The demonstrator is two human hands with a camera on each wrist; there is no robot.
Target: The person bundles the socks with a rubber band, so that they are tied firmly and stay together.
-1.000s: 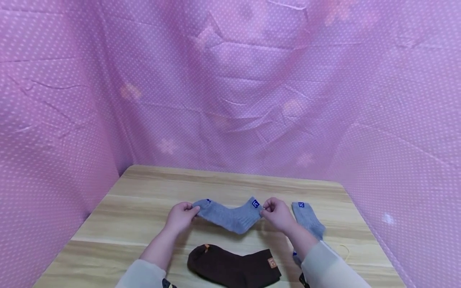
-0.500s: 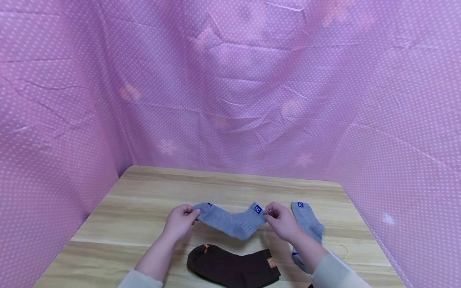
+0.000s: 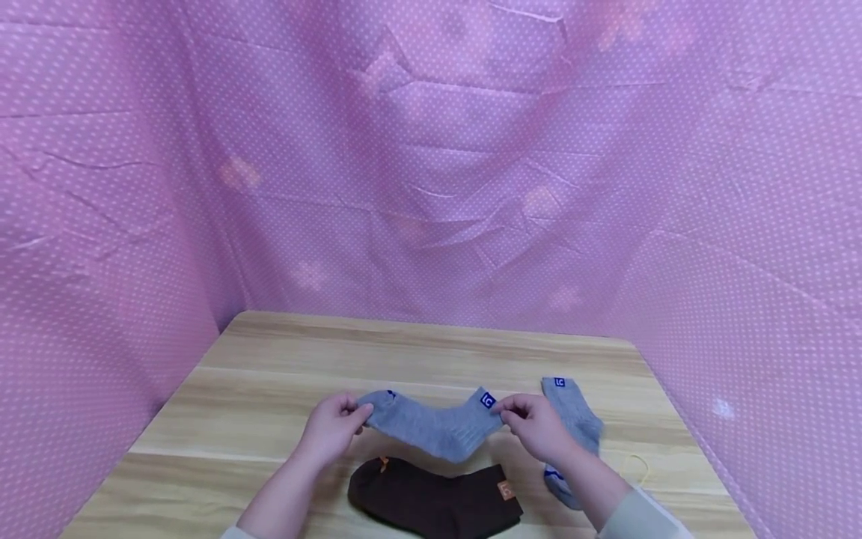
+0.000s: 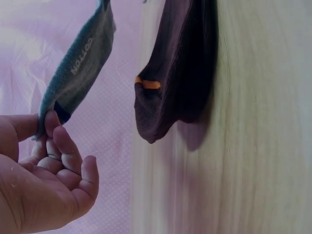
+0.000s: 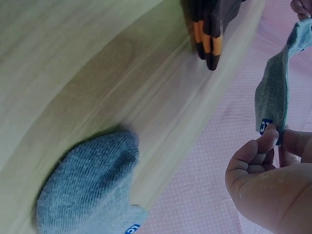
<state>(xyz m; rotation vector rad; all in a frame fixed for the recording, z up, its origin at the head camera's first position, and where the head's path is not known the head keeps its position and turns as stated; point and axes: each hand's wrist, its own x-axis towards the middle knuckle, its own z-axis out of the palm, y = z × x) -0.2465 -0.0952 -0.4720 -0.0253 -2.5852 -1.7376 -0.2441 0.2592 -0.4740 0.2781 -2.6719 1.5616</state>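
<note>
L fingers (image 4: 67, 146) & R fingers (image 5: 267, 140) in pinch grip on opp. ends of grey sock (image 3: 438, 432)

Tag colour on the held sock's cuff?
Blue tag with pale letters, on the grey sock; best seen in the head view.

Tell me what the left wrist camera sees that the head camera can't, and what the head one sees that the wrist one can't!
Only the left wrist view shows the pale word COTTON on the held gray sock.

Only the head view shows the right hand pinching the cuff end, the orange LC label, and a thin yellow loop.

Both show the left hand pinching the toe end, the brown socks, the wooden table and the pink dotted cloth.
</note>
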